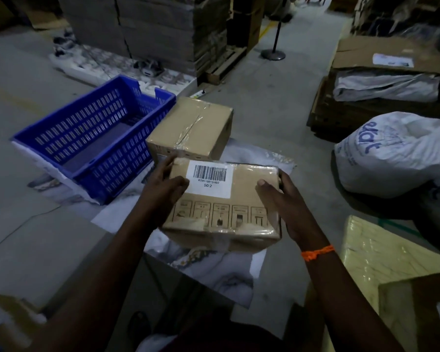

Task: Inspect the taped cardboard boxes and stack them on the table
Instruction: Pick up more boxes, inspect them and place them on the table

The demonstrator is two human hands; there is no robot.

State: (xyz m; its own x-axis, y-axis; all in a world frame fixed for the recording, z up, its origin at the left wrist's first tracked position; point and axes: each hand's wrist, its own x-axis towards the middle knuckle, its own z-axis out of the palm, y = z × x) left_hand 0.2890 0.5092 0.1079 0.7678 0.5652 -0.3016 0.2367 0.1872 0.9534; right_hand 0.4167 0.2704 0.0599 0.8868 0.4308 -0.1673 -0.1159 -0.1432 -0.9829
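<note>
While left hand [163, 189] and right hand [287, 207] clasp the taped box [241, 199] by its sides, thumbs on top, its barcode label [210, 179] reads "50/2"; code line blurred. Printed pictograms [220, 215] illegible. At 12 o'clock, second taped box [191, 128]; at 3 o'clock, sack [396, 151], lettering folded.

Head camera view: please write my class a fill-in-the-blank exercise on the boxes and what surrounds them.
1. The left hand and right hand grip the held box, whose white label shows a black ____.
2. The label's lowest line reads ____.
3. The plastic crate beside the second taped box is ____ in colour.
4. The thread band at the right wrist is ____.

Missing words: barcode; 50/2; blue; orange.
</note>
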